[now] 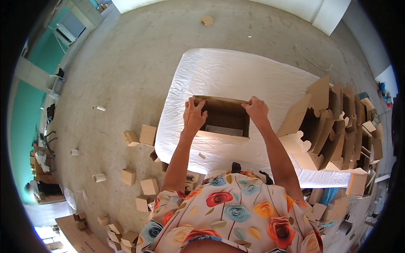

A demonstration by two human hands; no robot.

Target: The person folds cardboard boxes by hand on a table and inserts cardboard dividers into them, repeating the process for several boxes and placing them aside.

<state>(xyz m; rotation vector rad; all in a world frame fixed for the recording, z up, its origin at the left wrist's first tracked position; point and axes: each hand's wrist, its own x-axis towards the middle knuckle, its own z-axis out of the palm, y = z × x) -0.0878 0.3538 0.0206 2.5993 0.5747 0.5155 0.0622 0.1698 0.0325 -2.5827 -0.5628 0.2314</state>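
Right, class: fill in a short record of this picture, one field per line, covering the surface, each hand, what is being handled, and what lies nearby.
Surface: table under a white sheet
Handled item: open brown cardboard box, hollow side up
Left hand: grips the box's far left corner
Right hand: grips the box's far right corner
To the right: stack of flat cardboard blanks
On the floor: small folded boxes and short cardboard tubes
Clothing: rose-patterned top

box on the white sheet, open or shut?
Open. The cardboard box shows its dark inside from above, top unclosed. The left hand and right hand grip its far rim.
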